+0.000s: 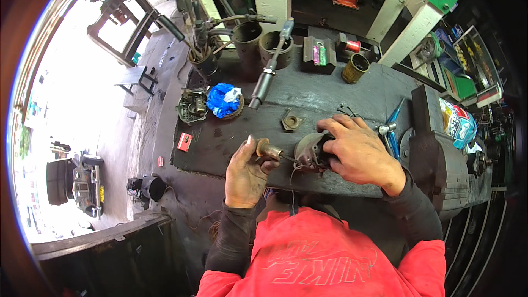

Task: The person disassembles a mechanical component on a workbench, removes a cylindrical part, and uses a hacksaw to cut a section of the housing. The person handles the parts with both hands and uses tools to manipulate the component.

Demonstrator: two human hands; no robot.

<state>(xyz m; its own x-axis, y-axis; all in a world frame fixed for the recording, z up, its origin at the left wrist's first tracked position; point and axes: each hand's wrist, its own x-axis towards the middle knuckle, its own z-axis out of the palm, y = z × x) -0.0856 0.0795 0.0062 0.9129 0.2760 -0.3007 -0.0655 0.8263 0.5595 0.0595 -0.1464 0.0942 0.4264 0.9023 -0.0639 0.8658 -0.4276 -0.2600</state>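
Near the bench's front edge, my left hand (246, 179) is closed around a small cylindrical metal part (270, 151) with a coppery flange at one end. The part points toward a round, worn metal housing (309, 151), which my right hand (360, 151) grips from above and from its right side. A thin wire (294, 179) hangs from the housing's near side. Between the two pieces there is a small gap crossed by a thin dark rod or wire. Just beyond them lies a flanged metal fitting (291, 121) with a round hole. My right fingertips are partly hidden behind the housing.
Blue-handled pliers (393, 135) lie right, beside a large bench vise (440, 154). A long metal tool (263, 85) hangs over the dark bench (324, 96). Farther back stand dark cans (246, 41) and a yellowish tin (355, 69). Blue plastic (224, 99) and a red box (185, 142) sit left.
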